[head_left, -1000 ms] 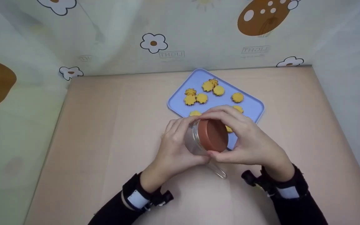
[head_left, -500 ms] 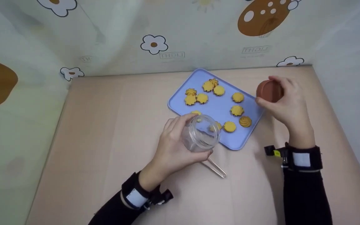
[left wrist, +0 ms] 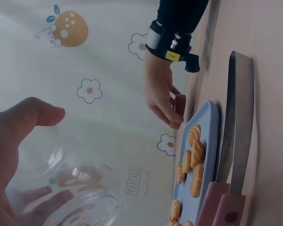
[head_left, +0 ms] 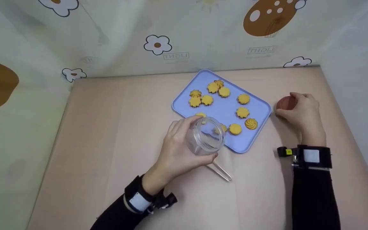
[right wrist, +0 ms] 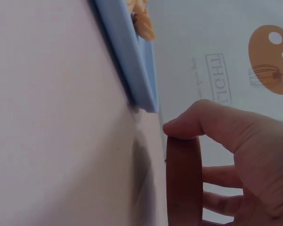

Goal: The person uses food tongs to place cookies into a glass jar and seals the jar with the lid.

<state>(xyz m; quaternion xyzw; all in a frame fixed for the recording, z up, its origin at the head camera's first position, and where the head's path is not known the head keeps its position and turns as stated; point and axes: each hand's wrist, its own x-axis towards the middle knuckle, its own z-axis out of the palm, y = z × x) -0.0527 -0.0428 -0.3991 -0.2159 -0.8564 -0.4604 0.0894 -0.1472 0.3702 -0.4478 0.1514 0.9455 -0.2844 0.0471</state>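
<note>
My left hand (head_left: pixel 177 150) grips a clear, wide-mouthed jar (head_left: pixel 194 140) with no lid on, its opening tilted up toward the head camera. The jar hangs over the front corner of the blue tray (head_left: pixel 257 140). To the right of that tray, my right hand (head_left: pixel 308 116) holds a reddish-brown round lid (head_left: pixel 286 103) by its rim. In the right wrist view the lid (right wrist: pixel 184 183) stands close to the tabletop, thumb on its edge; whether it touches the table I cannot tell. Several yellow cookies (head_left: pixel 243 99) lie spread over the tray.
Metal tongs (left wrist: pixel 243 108) with pink tips lie on the table before the tray; in the head view the jar and left hand hide their tips. A patterned curtain (head_left: pixel 120 38) rises behind the table's back edge.
The lid has come off the jar in my right hand and moved right, then down toward the table beyond the tray. The jar stays in my left hand, nearly still over the past half second.
</note>
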